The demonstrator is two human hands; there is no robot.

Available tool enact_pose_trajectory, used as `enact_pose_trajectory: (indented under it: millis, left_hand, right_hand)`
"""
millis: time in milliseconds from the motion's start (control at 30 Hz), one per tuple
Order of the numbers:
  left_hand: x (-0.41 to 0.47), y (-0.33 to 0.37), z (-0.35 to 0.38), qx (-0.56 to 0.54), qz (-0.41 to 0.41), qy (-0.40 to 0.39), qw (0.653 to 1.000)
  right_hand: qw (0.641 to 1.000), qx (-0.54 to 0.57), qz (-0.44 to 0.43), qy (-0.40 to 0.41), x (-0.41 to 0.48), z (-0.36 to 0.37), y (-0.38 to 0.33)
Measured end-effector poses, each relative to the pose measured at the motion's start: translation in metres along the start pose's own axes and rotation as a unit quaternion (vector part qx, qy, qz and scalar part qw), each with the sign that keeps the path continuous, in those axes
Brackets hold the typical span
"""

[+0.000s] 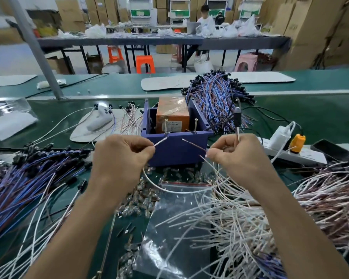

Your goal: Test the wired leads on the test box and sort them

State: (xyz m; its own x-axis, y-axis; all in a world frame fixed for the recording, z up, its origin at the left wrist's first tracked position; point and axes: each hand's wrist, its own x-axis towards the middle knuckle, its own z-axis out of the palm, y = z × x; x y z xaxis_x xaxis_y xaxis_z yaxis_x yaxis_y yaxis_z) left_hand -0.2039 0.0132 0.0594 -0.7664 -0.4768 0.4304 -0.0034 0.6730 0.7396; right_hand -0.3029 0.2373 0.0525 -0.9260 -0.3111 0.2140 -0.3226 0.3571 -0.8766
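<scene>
Head cam: your left hand (pixel 119 158) pinches the lead (pixel 160 141) by its white end, your right hand (pixel 244 158) the reddish end, both just short of the box (pixel 175 152) pins (pixel 166 126). Blue leads (pixel 28 184) look sorted, but that white pile (pixel 240 228) looks untested, so plenty left.
</scene>
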Motion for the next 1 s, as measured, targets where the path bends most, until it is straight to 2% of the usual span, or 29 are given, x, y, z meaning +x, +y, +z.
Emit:
enact_pose_trajectory:
  millis: [100, 200, 400, 633, 733, 900, 1000]
  left_hand:
    - [0.015, 0.0, -0.001, 0.048, 0.024, -0.026, 0.998]
    - [0.026, -0.002, -0.002, 0.056, 0.049, -0.02, 0.997]
    - [0.037, -0.013, 0.002, 0.036, 0.068, -0.009, 0.997]
    - [0.034, -0.022, 0.014, -0.002, 0.055, 0.015, 0.998]
    - [0.033, -0.023, 0.019, 0.001, 0.052, 0.021, 0.998]
    - [0.032, -0.023, 0.021, 0.014, 0.056, 0.027, 0.998]
    - [0.031, -0.023, 0.022, 0.025, 0.062, 0.031, 0.997]
  right_hand:
    - [0.999, -0.032, -0.024, -0.033, 0.014, -0.005, -0.005]
    - [0.998, 0.01, -0.025, -0.06, 0.027, -0.009, -0.006]
    - [0.992, 0.044, -0.032, -0.114, 0.034, -0.017, -0.007]
    - [0.99, 0.049, -0.007, -0.131, 0.034, -0.013, -0.001]
    - [0.992, 0.046, -0.003, -0.116, 0.035, -0.009, 0.002]
    - [0.997, 0.061, 0.015, -0.032, 0.04, -0.005, 0.011]
    - [0.998, 0.051, 0.023, -0.01, 0.042, -0.003, 0.014]
